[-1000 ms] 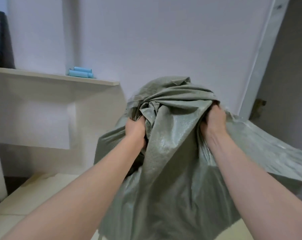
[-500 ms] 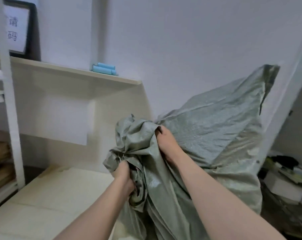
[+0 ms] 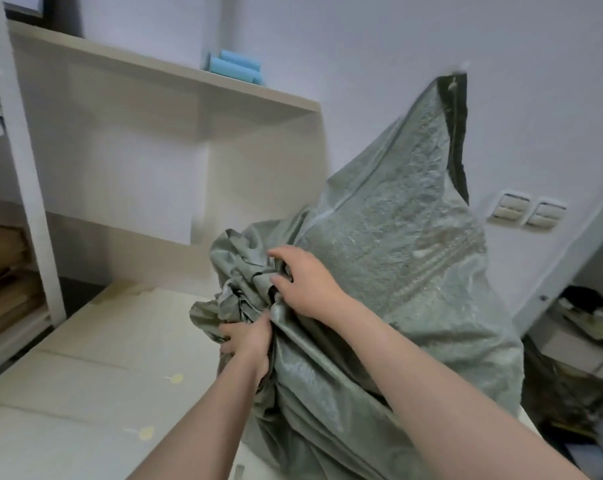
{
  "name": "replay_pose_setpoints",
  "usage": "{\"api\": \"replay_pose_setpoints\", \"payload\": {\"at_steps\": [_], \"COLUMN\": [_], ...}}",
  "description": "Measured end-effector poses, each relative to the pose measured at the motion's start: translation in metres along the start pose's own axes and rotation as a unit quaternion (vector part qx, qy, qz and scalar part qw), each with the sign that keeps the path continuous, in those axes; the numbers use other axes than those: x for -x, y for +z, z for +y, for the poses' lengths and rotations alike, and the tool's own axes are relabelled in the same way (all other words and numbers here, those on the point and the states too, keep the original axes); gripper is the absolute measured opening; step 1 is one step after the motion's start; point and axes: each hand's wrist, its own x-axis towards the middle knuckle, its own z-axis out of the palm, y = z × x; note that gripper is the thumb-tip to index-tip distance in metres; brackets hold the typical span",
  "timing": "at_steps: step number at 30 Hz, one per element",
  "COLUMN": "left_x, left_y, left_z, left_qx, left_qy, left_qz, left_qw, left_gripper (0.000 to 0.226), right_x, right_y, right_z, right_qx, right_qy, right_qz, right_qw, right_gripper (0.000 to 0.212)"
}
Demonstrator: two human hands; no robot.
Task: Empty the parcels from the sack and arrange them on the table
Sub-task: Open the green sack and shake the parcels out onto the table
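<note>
A large grey-green woven sack (image 3: 407, 244) stands tilted on the cream table (image 3: 85, 382), its far corner pointing up at the right. Its bunched mouth faces left. My left hand (image 3: 248, 344) grips the lower folds of the bunched mouth. My right hand (image 3: 303, 282) holds the upper folds, fingers curled into the cloth. No parcels are visible; whatever the sack holds is hidden inside it.
A cream shelf unit (image 3: 196, 84) stands behind the table, with blue rolls (image 3: 236, 65) on top. A white rack post (image 3: 26, 174) rises at the left beside stacked cardboard (image 3: 2, 265). Wall switches (image 3: 527, 211) and floor clutter (image 3: 577, 341) lie to the right.
The sack has swung from in front of me down to the right, its corner now upright. Both hands have dropped lower with the bunched mouth, still holding it.
</note>
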Motion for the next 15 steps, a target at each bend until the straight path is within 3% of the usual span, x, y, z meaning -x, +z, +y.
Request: {"api": "replay_pose_setpoints", "payload": {"at_steps": [2,4,6,8,10,12,15], "left_x": [-0.001,-0.001,-0.002,0.002,0.005,0.006,0.006], "left_y": [0.006,0.010,0.013,0.012,0.010,0.005,-0.011], "left_z": [-0.003,0.000,-0.002,-0.004,-0.007,-0.009,-0.012], "left_qx": [-0.003,-0.004,0.002,-0.007,-0.010,-0.007,-0.012], "left_qy": [0.000,-0.005,-0.009,-0.007,-0.002,-0.004,0.001], "left_qz": [0.023,0.032,0.035,0.043,0.042,0.044,0.048], "left_qw": [1.000,0.999,0.999,0.999,0.999,0.999,0.999], "left_gripper": [0.104,0.103,0.101,0.100,0.099,0.094,0.088], "right_x": [0.022,0.043,0.061,0.074,0.079,0.083,0.084], "right_y": [-0.016,-0.038,-0.061,-0.079,-0.094,-0.105,-0.115], "right_z": [0.005,0.017,0.032,0.045,0.055,0.066,0.087], "right_qx": [0.027,0.063,0.111,0.130,0.145,0.120,-0.115], "right_qy": [-0.050,-0.090,-0.079,-0.031,0.056,0.195,0.327], "right_qz": [0.110,0.263,0.386,0.453,0.470,0.447,0.384], "right_qw": [0.992,0.958,0.912,0.881,0.869,0.865,0.856], "right_gripper": [0.039,0.034,0.033,0.041,0.066,0.098,0.127]}}
